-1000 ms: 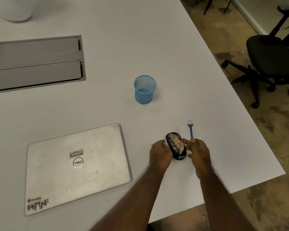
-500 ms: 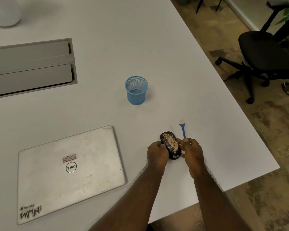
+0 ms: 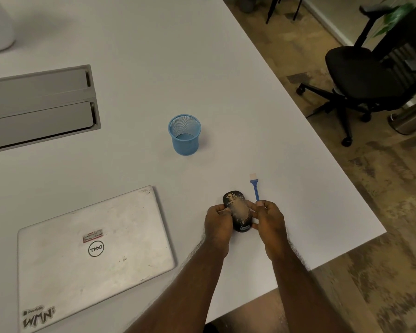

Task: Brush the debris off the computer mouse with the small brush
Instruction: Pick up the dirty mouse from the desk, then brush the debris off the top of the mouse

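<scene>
Left hand (image 3: 218,218) curled on left side of mouse (image 3: 237,211), tan debris (image 3: 238,207) on top. Right hand (image 3: 269,218) pinches brush (image 3: 255,187) handle end, just right of mouse, on table (image 3: 250,104) near edge.

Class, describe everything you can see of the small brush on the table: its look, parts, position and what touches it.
The small brush has a slim blue handle, seemingly plastic, ending in a short tuft of pale bristles. It lies flat on the white table, bristles pointing away from the person, just right of the debris-covered mouse without touching it. The right hand has its fingertips at the handle's near end; whether it grips it cannot be told. The bristles look clean.
</scene>
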Demonstrator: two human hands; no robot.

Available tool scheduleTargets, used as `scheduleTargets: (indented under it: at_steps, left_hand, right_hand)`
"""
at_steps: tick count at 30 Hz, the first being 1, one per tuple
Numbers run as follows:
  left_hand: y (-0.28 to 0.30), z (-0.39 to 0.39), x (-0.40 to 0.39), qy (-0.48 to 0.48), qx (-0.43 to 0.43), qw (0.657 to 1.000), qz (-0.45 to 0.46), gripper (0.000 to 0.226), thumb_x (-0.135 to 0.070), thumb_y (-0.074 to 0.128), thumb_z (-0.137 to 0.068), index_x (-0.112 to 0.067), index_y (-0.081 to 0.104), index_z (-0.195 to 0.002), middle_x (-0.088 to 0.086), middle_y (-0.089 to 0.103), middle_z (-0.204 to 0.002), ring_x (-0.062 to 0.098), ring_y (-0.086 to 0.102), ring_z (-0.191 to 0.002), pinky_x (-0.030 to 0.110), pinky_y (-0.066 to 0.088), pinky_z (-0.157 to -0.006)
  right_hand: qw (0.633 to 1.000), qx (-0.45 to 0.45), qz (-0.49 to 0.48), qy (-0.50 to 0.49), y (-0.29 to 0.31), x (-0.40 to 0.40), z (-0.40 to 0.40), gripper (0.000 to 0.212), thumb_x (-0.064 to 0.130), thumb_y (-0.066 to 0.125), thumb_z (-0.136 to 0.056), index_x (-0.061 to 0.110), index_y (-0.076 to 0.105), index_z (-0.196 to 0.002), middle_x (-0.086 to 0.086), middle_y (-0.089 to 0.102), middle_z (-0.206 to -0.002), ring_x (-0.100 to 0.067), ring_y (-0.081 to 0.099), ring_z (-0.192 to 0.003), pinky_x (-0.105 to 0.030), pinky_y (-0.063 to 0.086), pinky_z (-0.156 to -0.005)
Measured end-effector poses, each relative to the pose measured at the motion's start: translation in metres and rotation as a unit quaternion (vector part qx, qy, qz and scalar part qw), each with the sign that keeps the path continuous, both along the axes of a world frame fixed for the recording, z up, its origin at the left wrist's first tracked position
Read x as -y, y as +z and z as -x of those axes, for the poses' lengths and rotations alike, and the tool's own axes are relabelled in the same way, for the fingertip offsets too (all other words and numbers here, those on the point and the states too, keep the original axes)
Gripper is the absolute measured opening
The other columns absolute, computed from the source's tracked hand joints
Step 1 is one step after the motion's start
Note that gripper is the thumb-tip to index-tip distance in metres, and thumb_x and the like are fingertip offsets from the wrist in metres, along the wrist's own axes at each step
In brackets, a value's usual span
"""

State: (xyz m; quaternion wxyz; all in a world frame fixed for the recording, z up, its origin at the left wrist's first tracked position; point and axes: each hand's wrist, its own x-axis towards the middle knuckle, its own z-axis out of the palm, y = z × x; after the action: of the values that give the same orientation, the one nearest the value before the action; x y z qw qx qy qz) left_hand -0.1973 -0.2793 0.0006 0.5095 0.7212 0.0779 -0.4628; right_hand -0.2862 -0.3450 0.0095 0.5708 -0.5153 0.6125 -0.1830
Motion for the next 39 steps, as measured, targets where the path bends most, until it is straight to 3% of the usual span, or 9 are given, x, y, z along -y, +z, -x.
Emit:
scheduleTargets:
  at_steps: [4,11,16,22,26,29,34,39]
  left_hand:
    - [0.008,0.003,-0.005,0.014,-0.047,0.998,0.043,0.024,-0.016,0.054,-0.091,-0.012,0.061,-0.114,0.011,0.068,-0.109,0.023,0.067,-0.098,0.039,0.057,-0.086]
    - [0.051,0.004,-0.024,0.009,-0.148,0.977,0.156,0.025,-0.006,0.042,-0.099,-0.007,0.057,-0.119,0.012,0.065,-0.11,0.027,0.062,-0.104,0.039,0.055,-0.088]
    - [0.081,0.006,-0.041,-0.003,-0.201,0.96,0.196,0.028,-0.008,0.039,-0.101,-0.005,0.057,-0.123,0.013,0.064,-0.111,0.029,0.06,-0.106,0.045,0.052,-0.093]
    - [0.112,0.016,-0.069,-0.036,-0.263,0.94,0.216,0.035,-0.017,0.035,-0.102,-0.003,0.054,-0.129,0.024,0.059,-0.126,0.036,0.058,-0.111,0.047,0.05,-0.093]
    - [0.132,0.022,-0.095,-0.079,-0.303,0.924,0.217,0.035,-0.019,0.036,-0.101,-0.003,0.054,-0.127,0.024,0.061,-0.122,0.035,0.062,-0.106,0.045,0.056,-0.084]
    - [0.146,0.027,-0.114,-0.109,-0.33,0.913,0.213,0.038,-0.02,0.037,-0.101,0.0,0.053,-0.128,0.025,0.061,-0.124,0.036,0.061,-0.107,0.046,0.052,-0.09]
    - [0.168,0.037,-0.139,-0.146,-0.366,0.897,0.201,0.042,-0.022,0.037,-0.1,0.003,0.052,-0.13,0.027,0.056,-0.133,0.039,0.055,-0.117,0.046,0.054,-0.088]
    - [0.185,0.049,-0.16,-0.195,-0.393,0.878,0.193,0.043,-0.025,0.037,-0.1,0.003,0.052,-0.128,0.027,0.064,-0.116,0.037,0.062,-0.098,0.046,0.057,-0.076]
  right_hand:
    - [1.0,0.009,0.004,-0.008,0.013,-0.005,0.006,0.016,0.023,0.042,-0.104,0.015,0.054,-0.109,-0.004,0.068,-0.114,-0.022,0.067,-0.094,-0.031,0.056,-0.074]
    - [0.999,0.035,0.014,-0.026,0.05,-0.021,0.016,0.019,0.023,0.042,-0.104,0.012,0.054,-0.113,-0.006,0.069,-0.12,-0.026,0.066,-0.105,-0.035,0.057,-0.077]
    - [0.998,0.029,0.014,-0.045,0.078,-0.042,0.026,0.024,0.024,0.043,-0.104,0.009,0.054,-0.118,-0.006,0.068,-0.123,-0.028,0.067,-0.106,-0.049,0.057,-0.088]
    - [0.997,0.028,0.021,-0.072,0.121,-0.085,0.047,0.019,0.027,0.041,-0.104,0.015,0.055,-0.11,0.001,0.069,-0.114,-0.019,0.068,-0.093,-0.03,0.051,-0.066]
    - [0.995,0.037,0.023,-0.088,0.153,-0.12,0.064,0.016,0.026,0.041,-0.104,0.019,0.055,-0.105,0.004,0.071,-0.111,-0.014,0.068,-0.092,-0.03,0.049,-0.065]
    - [0.992,0.036,0.036,-0.112,0.174,-0.144,0.081,0.015,0.025,0.042,-0.104,0.019,0.056,-0.104,0.004,0.073,-0.108,-0.015,0.068,-0.089,-0.03,0.048,-0.064]
    - [0.98,0.044,0.078,-0.179,0.206,-0.19,0.12,0.014,0.02,0.05,-0.101,0.017,0.063,-0.099,0.002,0.078,-0.088,-0.015,0.067,-0.068,-0.026,0.051,-0.059]
    - [0.969,0.063,0.089,-0.221,0.228,-0.241,0.16,0.011,0.012,0.058,-0.096,0.009,0.068,-0.096,-0.012,0.075,-0.082,-0.018,0.068,-0.067,-0.027,0.055,-0.062]
